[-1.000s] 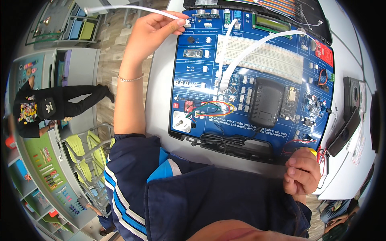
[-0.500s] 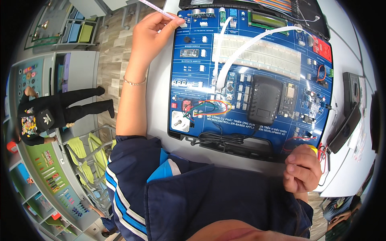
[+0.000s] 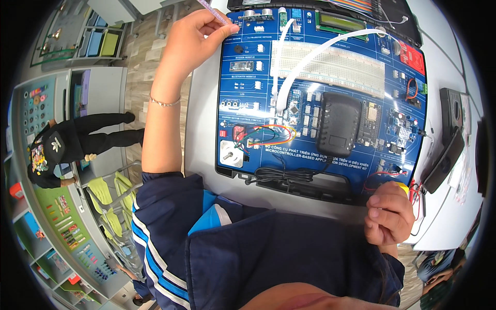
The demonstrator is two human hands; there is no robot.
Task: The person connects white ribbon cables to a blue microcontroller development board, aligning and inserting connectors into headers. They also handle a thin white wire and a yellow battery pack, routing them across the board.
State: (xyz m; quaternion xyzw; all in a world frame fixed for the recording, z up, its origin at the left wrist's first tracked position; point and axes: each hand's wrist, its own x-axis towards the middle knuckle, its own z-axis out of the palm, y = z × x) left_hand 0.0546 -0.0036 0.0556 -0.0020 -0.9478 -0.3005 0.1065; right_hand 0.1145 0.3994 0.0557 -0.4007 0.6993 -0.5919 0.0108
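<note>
At the far left corner of the blue electronics kit board, my left hand is closed in a pinch on a slim pink-and-white patterned stick, its tip by the light sensor corner. My right hand is curled at the near right edge of the kit. A small yellow piece shows at its fingertips; what it belongs to is hidden. Across the board lie a white breadboard, white flat ribbon cables and a black power adapter.
A black multimeter and a black case stand right of the kit, with red leads nearby. A coiled black cord rests by the kit's handle. Another person stands at shelves on the left, near green chairs.
My left forearm has shifted slightly left, and the patterned stick has tilted steeper in my pinch. My right hand has hardly moved. The person at the shelves has shifted a little.
</note>
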